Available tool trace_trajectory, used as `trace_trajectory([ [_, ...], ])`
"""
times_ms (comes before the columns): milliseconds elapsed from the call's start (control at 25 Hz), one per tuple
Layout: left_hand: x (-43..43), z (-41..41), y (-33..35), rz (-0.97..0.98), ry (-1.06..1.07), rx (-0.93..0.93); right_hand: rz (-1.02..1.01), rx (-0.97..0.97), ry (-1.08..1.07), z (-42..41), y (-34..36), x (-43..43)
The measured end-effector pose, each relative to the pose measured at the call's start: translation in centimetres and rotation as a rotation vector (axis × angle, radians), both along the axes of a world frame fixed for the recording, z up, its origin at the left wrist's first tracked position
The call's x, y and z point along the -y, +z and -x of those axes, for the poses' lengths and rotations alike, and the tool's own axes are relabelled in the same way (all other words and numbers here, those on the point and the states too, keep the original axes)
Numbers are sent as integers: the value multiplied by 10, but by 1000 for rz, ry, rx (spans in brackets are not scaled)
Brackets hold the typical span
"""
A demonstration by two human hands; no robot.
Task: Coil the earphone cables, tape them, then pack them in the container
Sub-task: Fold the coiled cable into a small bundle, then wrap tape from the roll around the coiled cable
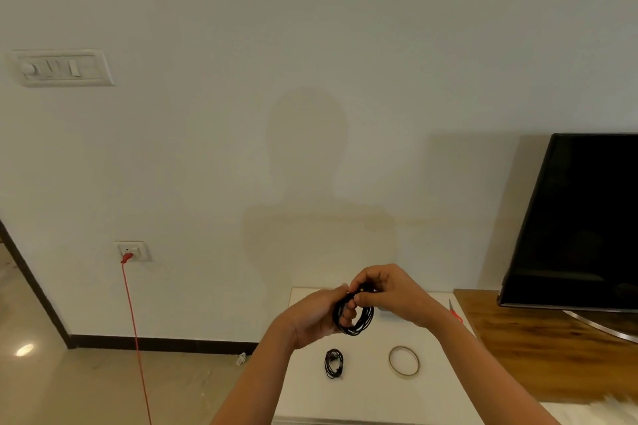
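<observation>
We held one thin black earphone coil (pixel 359 316) above the smooth white table (pixel 366 397), our left hand (pixel 312 316) gripping its loops, our right hand (pixel 390 293) pinching its top. Below lay a second coiled cable (pixel 334 363), then one glossy tape ring (pixel 404 360).

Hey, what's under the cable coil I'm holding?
Under the held coil is bare white table, with a second coil nearer. The hands hide the coil's top.

Both forearms bare, no sleeves; left grip (pixel 316 316), right grip (pixel 390 293) ungloved.
</observation>
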State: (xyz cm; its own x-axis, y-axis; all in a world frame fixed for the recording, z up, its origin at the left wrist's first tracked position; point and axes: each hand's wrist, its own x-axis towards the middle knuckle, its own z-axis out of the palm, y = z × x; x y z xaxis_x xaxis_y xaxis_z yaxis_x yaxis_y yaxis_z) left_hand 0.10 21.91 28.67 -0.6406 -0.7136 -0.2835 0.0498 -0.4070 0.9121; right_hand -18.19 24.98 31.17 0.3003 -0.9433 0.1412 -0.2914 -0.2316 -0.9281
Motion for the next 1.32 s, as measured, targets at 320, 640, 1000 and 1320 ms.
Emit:
trace_trajectory([
  [320, -2, 25, -20, 53, 255, -108, -70, 246, -136, -1, -24, 13],
  [640, 28, 45, -58, 116, 253, 141, -206, 469, -240, 8, -86, 40],
  [1000, 76, 66, -140, -118, 359, 211, -467, -379, -700, 85, -255, 75],
  [1320, 99, 77, -188, -236, 364, 242, -500, -947, -556, 78, -344, 82],
])
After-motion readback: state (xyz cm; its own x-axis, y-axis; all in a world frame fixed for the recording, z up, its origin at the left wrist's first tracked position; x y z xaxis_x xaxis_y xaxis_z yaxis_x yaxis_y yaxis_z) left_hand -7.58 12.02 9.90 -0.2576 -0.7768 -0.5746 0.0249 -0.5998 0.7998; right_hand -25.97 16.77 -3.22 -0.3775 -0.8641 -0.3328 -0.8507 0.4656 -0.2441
